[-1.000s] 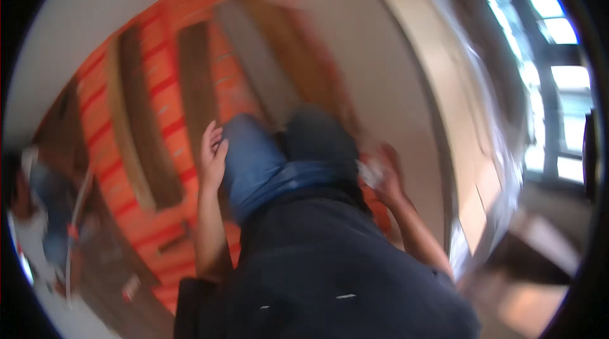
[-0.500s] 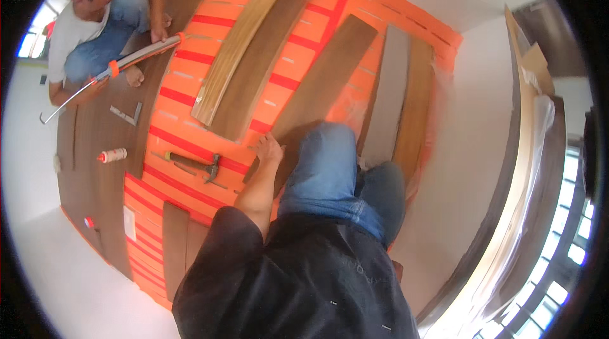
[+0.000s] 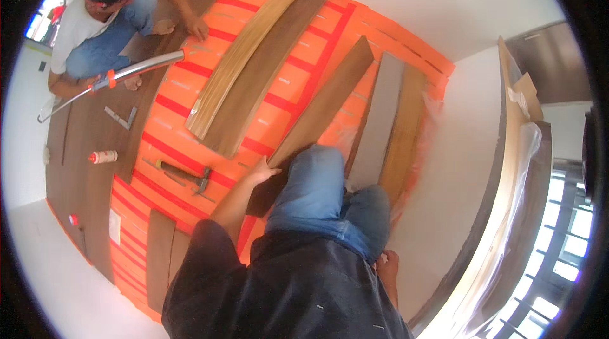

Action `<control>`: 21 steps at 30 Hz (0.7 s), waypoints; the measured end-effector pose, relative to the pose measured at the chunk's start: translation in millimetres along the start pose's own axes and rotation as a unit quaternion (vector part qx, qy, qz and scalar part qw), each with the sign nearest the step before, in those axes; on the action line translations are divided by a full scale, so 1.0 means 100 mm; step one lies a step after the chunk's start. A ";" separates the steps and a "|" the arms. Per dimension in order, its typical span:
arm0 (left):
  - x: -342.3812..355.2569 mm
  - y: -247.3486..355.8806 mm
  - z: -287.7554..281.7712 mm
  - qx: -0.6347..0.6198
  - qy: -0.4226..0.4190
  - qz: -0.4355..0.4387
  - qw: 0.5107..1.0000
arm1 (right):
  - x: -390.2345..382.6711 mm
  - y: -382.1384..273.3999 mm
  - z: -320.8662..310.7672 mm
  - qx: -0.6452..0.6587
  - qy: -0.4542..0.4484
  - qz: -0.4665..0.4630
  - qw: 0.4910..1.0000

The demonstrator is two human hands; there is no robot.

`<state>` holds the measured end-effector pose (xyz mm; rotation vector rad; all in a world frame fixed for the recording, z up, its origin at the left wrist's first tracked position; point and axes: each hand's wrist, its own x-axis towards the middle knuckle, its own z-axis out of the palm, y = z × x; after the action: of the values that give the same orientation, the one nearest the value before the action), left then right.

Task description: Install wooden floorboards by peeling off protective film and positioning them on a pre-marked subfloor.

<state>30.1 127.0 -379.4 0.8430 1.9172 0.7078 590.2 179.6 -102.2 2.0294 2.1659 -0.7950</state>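
My left hand (image 3: 262, 172) grips the left edge of a loose dark wooden plank (image 3: 336, 95) beside my bent left knee. My right hand (image 3: 387, 266) is low beside my right hip, fingers curled around something small and pale, partly hidden. A hammer (image 3: 196, 174) lies on the orange underlay (image 3: 266, 123) left of my left hand. Right of my knees lie a grey board (image 3: 380, 110) and a lighter brown plank (image 3: 409, 130). Two more planks (image 3: 238, 66) lie further forward on the left.
A co-worker (image 3: 89, 34) squats on laid dark flooring (image 3: 89, 206) at left, holding a long applicator gun (image 3: 143, 65). A glue bottle (image 3: 103, 156) and metal square (image 3: 120, 117) lie there. Wrapped boards (image 3: 520, 199) lean along the right wall (image 3: 444, 212).
The view has swung and steadied on the boards. My left hand stays at the plank's edge since half a second ago. My right hand has come back into view. The co-worker's hand has moved onto the underlay.
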 end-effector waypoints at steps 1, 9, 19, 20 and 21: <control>-0.05 0.06 0.02 -0.004 -0.005 -0.003 1.000 | 0.04 -0.05 0.01 0.011 -0.015 -0.004 1.000; -0.41 0.45 0.02 -0.055 0.006 0.001 0.998 | 0.20 -0.09 -0.07 0.003 0.016 -0.080 0.997; 0.06 1.72 -0.90 0.052 0.071 -0.023 0.996 | 0.46 -0.06 -0.02 0.032 -0.039 0.018 0.999; 0.13 1.79 -0.94 -0.018 0.071 0.007 0.997 | 0.49 -0.09 -0.03 0.037 -0.016 0.008 0.999; 0.22 1.83 -0.96 0.006 0.059 -0.017 0.998 | 0.51 -0.12 -0.05 0.042 -0.019 0.003 0.999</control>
<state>-14.2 241.6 -212.0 0.7900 2.0386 0.7414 573.7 228.3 -113.4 2.0401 2.1396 -0.9311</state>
